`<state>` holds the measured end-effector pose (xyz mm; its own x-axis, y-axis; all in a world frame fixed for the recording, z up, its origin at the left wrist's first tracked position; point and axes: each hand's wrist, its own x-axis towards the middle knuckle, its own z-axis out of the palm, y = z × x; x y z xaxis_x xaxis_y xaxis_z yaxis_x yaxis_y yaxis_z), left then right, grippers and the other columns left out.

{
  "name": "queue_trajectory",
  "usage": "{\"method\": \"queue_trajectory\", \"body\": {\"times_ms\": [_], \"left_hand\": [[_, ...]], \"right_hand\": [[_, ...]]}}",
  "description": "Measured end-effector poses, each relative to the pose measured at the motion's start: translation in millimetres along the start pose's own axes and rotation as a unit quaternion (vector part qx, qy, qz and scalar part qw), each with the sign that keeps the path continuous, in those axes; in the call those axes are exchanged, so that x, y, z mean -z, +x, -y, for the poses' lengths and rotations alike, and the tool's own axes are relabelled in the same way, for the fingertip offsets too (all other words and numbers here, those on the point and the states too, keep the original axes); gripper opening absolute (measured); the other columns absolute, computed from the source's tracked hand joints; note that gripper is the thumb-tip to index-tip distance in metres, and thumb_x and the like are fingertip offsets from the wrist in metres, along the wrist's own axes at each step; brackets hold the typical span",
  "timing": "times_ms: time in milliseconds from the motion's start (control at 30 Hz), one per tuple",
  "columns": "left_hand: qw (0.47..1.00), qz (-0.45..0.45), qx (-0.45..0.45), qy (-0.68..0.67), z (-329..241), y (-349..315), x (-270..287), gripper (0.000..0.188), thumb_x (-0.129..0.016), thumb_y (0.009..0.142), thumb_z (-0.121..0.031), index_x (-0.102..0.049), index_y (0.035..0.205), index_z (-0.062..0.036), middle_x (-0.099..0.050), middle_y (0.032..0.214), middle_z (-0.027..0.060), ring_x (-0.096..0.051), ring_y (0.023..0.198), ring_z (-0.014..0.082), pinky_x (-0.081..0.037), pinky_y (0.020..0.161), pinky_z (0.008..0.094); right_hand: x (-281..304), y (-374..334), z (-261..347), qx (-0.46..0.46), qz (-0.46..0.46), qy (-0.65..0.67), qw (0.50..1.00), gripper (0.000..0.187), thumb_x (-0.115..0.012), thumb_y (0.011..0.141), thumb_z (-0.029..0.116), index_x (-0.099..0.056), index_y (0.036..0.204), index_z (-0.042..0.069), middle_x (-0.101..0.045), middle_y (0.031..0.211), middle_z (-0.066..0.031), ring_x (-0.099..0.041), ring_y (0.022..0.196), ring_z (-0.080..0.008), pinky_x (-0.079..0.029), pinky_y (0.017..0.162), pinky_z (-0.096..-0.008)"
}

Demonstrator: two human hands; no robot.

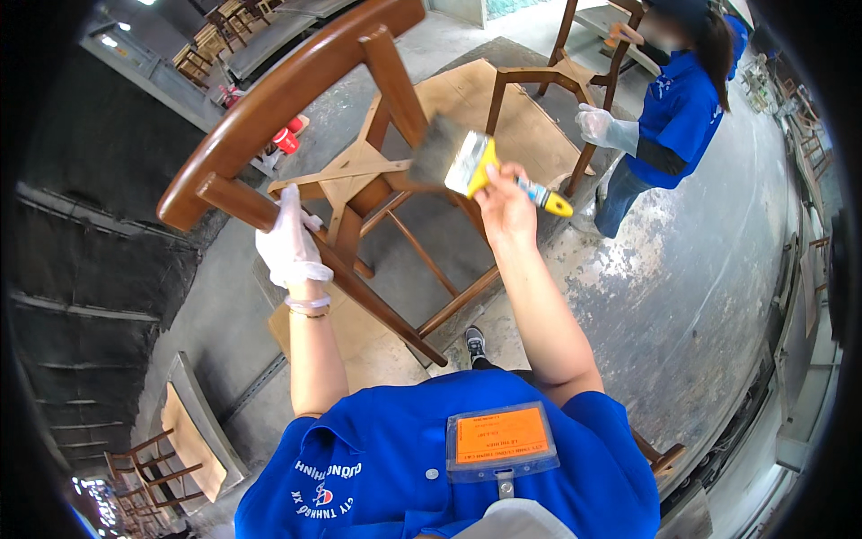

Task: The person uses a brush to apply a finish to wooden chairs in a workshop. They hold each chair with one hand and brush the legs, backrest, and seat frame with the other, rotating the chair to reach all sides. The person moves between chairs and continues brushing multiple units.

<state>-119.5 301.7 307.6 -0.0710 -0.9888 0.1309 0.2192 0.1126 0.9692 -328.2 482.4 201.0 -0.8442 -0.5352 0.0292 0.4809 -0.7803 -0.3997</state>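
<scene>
Fingers and thumb of the right hand (507, 211) were closed around the yellow neck of a brush (469, 166). It was broad and flat, with dark grey bristles, a pale metal band smeared with something dark, and a handle ending in a yellow tip beyond a blue and white patch. The bristles were blurred and overlapped the chair (292, 94) from above; whether they touched the wood, I could not tell.

The left hand (289, 242), in a thin whitish glove, gripped one back post of the chair just below the top rail. That rail was thick, curved and reddish brown, with a glossy streak along its upper face. Both posts were the same brown; the inner braces of the open seat frame looked paler and yellower, and slim rungs ran between the legs lower down.

The chair stood over cardboard (534, 135), nearer its left edge; which legs rested on it was hidden. By the cardboard's right edge was a second brown chair (500, 94), and beside that a co-worker (678, 135) in a blue shirt, one gloved hand at its frame. Past the left edge, red cups (285, 141) sat on the grey floor (646, 296), which was patchy and worn on the right.
</scene>
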Motion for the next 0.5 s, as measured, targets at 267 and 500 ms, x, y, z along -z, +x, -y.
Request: {"method": "queue_trajectory", "body": {"times_ms": [267, 500], "left_hand": [[0.995, 0.001, -0.022, 0.093, 2.3, 89.7, -21.5, 0.033, -0.077, 0.093, -0.026, -0.06, 0.074, -0.0058, -0.056, 0.059, 0.005, -0.054, 0.054, 0.0165, -0.048, 0.062, 0.0351], [0.981, 0.063, -0.041, 0.178, 48.9, 169.1, -13.2, 0.041, -0.072, 0.095, -0.024, -0.06, 0.062, -0.0035, -0.058, 0.057, 0.0056, -0.054, 0.056, 0.0165, -0.043, 0.062, 0.0351]], "right_hand": [[278.9, -76.9, 21.6, -0.038, -0.428, -0.282, 0.858, 0.022, -0.075, 0.086, 0.0, -0.062, 0.088, 0.018, -0.071, 0.094, -0.0037, -0.071, 0.081, -0.0222, -0.053, 0.063, -0.0382], [231.0, -16.6, -8.0, 0.024, -0.394, -0.428, 0.813, 0.022, -0.071, 0.084, -0.008, -0.066, 0.088, 0.013, -0.069, 0.087, -0.0015, -0.067, 0.076, -0.017, -0.053, 0.061, -0.0359]]}}
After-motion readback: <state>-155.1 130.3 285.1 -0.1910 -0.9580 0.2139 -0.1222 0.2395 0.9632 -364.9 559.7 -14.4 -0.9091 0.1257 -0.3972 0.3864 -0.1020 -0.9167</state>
